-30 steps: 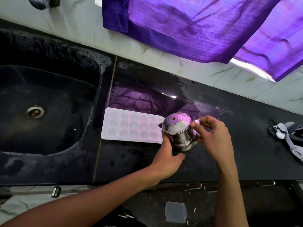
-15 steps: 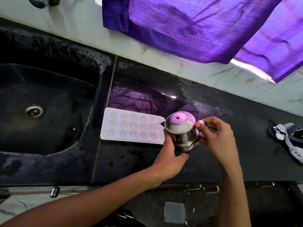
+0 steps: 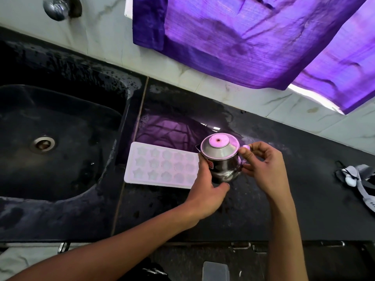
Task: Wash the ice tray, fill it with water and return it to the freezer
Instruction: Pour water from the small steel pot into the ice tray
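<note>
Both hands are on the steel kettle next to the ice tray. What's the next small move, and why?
Probably tip the steel kettle leftward so its spout comes over the ice tray. The left hand cups its body, the right hand pinches the handle, the lid is on, and the spout already points at the tray, which lies flat on the counter beside the sink. Whether the cells already hold water is unclear.

A single head-worn view looks steeply down and forward from close above the dark stone countertop (image 3: 304, 179), tilted so its back edge slopes down to the right. The left hand (image 3: 205, 191) and right hand (image 3: 263, 169) sit just right of centre; the black sink basin (image 3: 60, 179) lies left of them, the purple hanging curtain (image 3: 243, 41) beyond them.
</note>
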